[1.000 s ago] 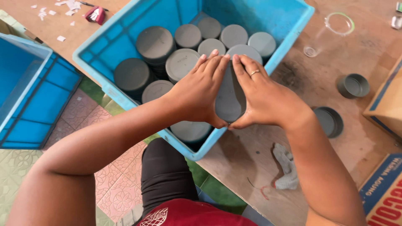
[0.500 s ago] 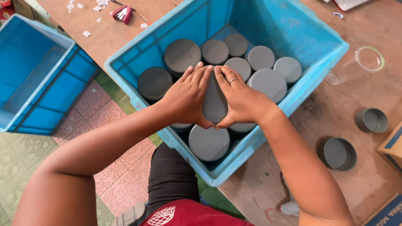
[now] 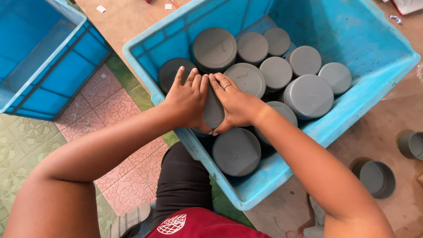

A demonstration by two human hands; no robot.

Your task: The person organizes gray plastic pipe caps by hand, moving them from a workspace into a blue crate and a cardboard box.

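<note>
Both my hands reach into a blue plastic crate [image 3: 361,101] that holds several grey round pipe caps. My left hand [image 3: 187,99] and my right hand [image 3: 235,103] press together around one grey cap [image 3: 213,112], gripping it from both sides so only its middle shows. A ring sits on one finger of my right hand. Just below the hands lies another grey cap [image 3: 236,152] flat in the crate. More caps, such as a large one [image 3: 215,48], fill the crate's far part.
A second blue crate [image 3: 44,61] stands at the left on the patterned tile floor [image 3: 119,176]. The full crate rests on a brown table [image 3: 387,132], where two open grey caps [image 3: 376,178] lie at the right.
My hands, still clasped on the cap, have sunk lower into the crate. The view has shifted closer, with the crate now filling more of the picture.
</note>
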